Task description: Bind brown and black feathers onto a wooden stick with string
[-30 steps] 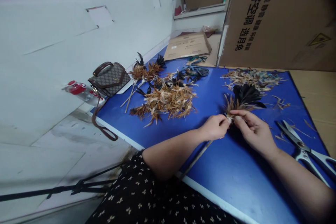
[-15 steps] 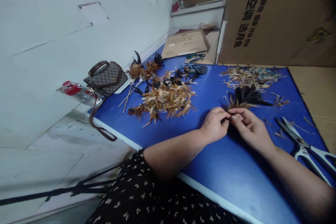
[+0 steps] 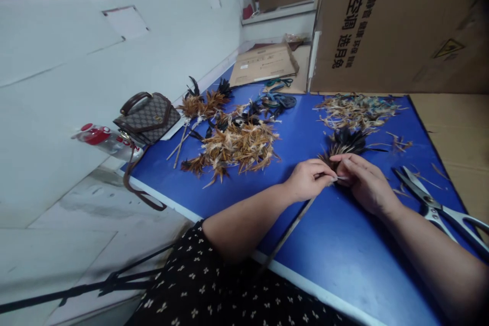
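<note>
My left hand (image 3: 311, 179) is closed in a pinch on a thin pale strand (image 3: 341, 178) stretched between the hands. Curled around the base of a dark-feathered duster (image 3: 346, 141), my right hand (image 3: 369, 183) is closed, its lower fingers partly hidden. Black feathers fan away from me, with brown ones at the left side. A thin stick (image 3: 288, 233) slants from below my left hand toward the table's front edge; its upper end is hidden. Right of my right hand lie large scissors (image 3: 431, 204), blades apart.
A brown feather pile (image 3: 240, 145) lies left on the blue table (image 3: 229, 198); behind it are feathered sticks (image 3: 181, 145). Feather scraps (image 3: 359, 111) lie beyond my hands. A handbag (image 3: 148, 117) and bottle (image 3: 110, 141) stand at the left edge. Cardboard (image 3: 401, 25) walls the back.
The stick has come into sight below my left hand. My right hand has shifted onto the feather base, and the pale strand now shows between my hands. The view has turned slightly right.
</note>
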The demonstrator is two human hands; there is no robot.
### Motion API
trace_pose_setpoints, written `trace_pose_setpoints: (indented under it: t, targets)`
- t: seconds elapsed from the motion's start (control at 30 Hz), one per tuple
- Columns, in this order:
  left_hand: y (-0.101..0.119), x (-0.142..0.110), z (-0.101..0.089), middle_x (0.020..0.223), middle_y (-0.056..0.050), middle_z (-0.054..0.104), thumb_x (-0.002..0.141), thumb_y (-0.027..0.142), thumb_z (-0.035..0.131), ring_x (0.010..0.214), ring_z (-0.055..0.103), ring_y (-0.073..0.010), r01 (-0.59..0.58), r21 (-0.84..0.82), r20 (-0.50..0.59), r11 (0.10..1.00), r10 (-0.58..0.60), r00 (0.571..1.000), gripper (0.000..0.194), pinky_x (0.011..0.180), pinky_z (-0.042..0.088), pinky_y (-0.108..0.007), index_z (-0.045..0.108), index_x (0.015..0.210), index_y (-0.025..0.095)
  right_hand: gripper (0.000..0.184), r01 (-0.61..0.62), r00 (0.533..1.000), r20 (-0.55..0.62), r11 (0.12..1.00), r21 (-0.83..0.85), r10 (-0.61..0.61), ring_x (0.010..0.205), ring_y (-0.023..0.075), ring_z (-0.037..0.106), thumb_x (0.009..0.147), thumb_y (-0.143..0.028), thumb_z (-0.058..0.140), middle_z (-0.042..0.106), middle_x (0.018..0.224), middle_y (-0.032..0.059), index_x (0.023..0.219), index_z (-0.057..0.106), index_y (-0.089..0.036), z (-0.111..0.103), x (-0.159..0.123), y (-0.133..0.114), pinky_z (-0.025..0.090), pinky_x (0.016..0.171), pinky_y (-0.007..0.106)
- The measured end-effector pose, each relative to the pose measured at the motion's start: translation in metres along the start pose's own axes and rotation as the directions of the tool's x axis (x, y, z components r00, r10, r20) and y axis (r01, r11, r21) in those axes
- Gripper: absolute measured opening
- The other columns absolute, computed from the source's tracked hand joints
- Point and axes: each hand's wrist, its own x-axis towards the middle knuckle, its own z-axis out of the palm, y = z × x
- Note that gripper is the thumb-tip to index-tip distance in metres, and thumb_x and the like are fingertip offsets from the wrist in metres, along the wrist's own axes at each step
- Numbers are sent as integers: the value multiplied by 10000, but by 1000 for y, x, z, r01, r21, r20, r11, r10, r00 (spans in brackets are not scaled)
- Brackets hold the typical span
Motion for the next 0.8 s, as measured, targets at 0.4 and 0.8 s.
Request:
trace_pose_setpoints:
  t: [0.4,0.8]
  targets:
    - [1,3,8,715,-9,752,847,237,964,656,699,-100,497,-400,143,770,-483,864,239,755,577,-261,784,939,109,523,-87,995,46,996,-13,87,660,156,506,916,-682,861,599,727,-16,1119,760,-211,-1,-1,-15,432,606,299]
    - [9,4,9,685,28,713,850,139,893,629,697,-98,449,-322,120,834,-434,893,199,679,527,-212,705,913,143,577,-25,986,153,956,-293,73,708,164,536,1055,-769,678,618,783,1,1126,768,-203,-23,-2,-40,432,659,321]
